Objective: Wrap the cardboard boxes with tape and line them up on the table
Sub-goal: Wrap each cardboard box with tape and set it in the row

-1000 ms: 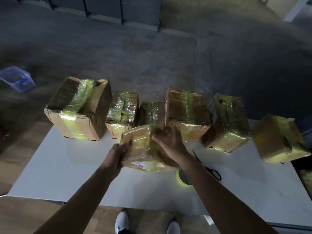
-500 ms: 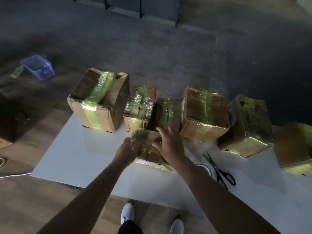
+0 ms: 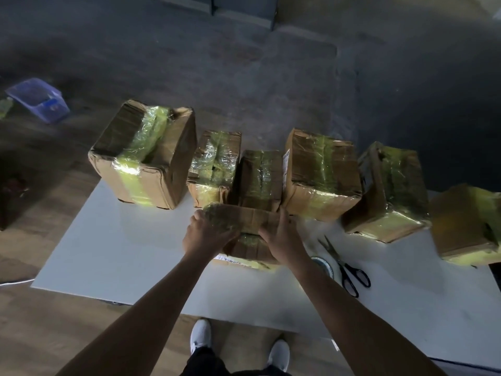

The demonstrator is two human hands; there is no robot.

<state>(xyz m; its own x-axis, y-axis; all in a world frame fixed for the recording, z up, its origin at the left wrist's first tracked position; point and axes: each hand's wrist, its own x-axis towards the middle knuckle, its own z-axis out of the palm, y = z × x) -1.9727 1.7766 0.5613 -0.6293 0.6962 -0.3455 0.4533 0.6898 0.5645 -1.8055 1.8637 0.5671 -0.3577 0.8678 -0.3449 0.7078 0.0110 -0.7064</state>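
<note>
Nearest, a pair of white shoes [image 3: 200,336] on the wooden floor, just under the near edge of the white table [image 3: 122,253].

On the table, gripped from two sides, the small taped box [image 3: 252,246]. Left hand [image 3: 206,234] curled over its left top corner, right hand [image 3: 282,237] closed on its right top edge, fingers bent round the cardboard. Placed near the middle of the table, just in front of the row, bottom edge seemingly on the surface.

Just right of the right wrist, a tape roll [image 3: 322,264] and black scissors [image 3: 349,270], both lying flat.

Probably light and fairly stiff, but glossy with film, so likely slippery under a palm. Better to take hold at the corners and the bare cardboard edges, not on the smooth wrapped faces.

Behind, six wrapped boxes along the far edge, from the big box [image 3: 143,156] at left to the last box [image 3: 466,226] at right, some touching, some a little apart and turned.

Farthest, on the dark floor at left, a blue plastic bin [image 3: 38,99].
</note>
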